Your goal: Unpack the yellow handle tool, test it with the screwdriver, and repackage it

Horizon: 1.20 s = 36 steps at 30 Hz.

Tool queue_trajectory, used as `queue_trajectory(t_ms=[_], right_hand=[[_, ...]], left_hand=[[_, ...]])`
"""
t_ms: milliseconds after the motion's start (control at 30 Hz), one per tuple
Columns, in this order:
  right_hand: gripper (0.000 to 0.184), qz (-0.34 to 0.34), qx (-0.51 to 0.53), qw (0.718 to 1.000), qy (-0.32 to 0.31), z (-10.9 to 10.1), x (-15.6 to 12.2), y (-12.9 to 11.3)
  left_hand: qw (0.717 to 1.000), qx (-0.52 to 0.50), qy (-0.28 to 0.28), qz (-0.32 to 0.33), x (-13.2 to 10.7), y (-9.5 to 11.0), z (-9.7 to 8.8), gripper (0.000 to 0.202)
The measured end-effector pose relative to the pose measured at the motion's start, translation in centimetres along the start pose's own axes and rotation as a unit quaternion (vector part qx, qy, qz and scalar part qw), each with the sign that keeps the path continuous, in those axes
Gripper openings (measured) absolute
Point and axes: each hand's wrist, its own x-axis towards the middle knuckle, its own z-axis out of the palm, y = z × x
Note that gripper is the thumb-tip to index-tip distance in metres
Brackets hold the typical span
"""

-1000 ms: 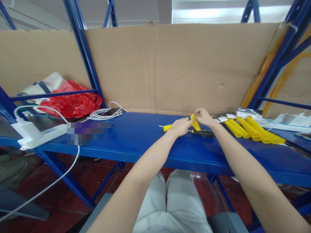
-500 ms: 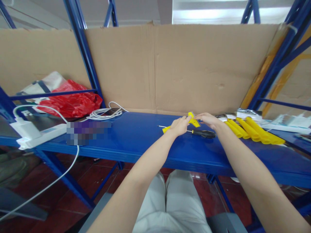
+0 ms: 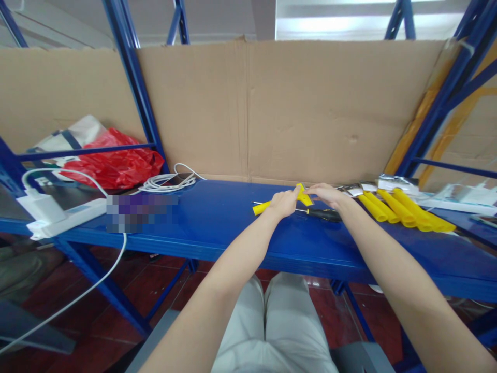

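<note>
My left hand (image 3: 284, 203) is closed around a yellow plastic handle (image 3: 261, 207) whose end sticks out to the left. My right hand (image 3: 326, 196) pinches the yellow head piece (image 3: 302, 194) at the other end of the same tool. Both hands hover just above the blue shelf (image 3: 217, 228). A black-handled screwdriver (image 3: 324, 213) lies on the shelf right under my hands, its shaft partly hidden by them.
Several yellow handles (image 3: 404, 207) and small silvery packets (image 3: 396, 182) lie at the right. A coiled white cable (image 3: 166, 181), a white power strip (image 3: 64, 220) and a red bag (image 3: 112, 163) sit at the left. Cardboard (image 3: 279, 109) backs the shelf, framed by blue uprights.
Both hands shifted slightly left with the yellow tool. The handle end now sticks out farther to the left, and the head piece has turned between my fingers.
</note>
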Motion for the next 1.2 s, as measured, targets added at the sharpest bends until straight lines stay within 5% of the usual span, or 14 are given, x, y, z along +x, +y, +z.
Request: queue_trajectory(t_ms=[400, 533, 633, 700, 833, 1200], right_hand=[[0.019, -0.009, 0.012, 1.0, -0.012, -0.5, 0.3, 0.7], [0.038, -0.029, -0.058, 0.994, 0.083, -2.4, 1.4, 2.3], [0.045, -0.067, -0.233, 0.955, 0.173, -4.6, 2.4, 4.3], [0.046, -0.036, -0.343, 0.924, 0.163, -5.9, 2.9, 5.7], [0.05, 0.007, -0.403, 0.909, 0.111, -7.3, 3.2, 7.6], [0.047, 0.01, -0.447, 0.891, 0.079, -5.9, 3.4, 7.8]], left_hand=[[0.999, -0.05, 0.015, -0.001, 0.1, 0.0, 0.1, 0.053], [0.998, -0.055, -0.009, 0.007, 0.2, 0.0, 0.4, 0.05], [0.998, -0.057, -0.034, 0.016, 0.1, 0.0, 0.4, 0.047], [0.997, -0.058, -0.044, 0.017, 0.1, 0.0, 0.3, 0.047], [0.997, -0.062, -0.046, 0.009, 0.0, 0.0, 0.2, 0.046], [0.997, -0.069, -0.045, 0.011, 0.1, 0.0, 0.3, 0.045]])
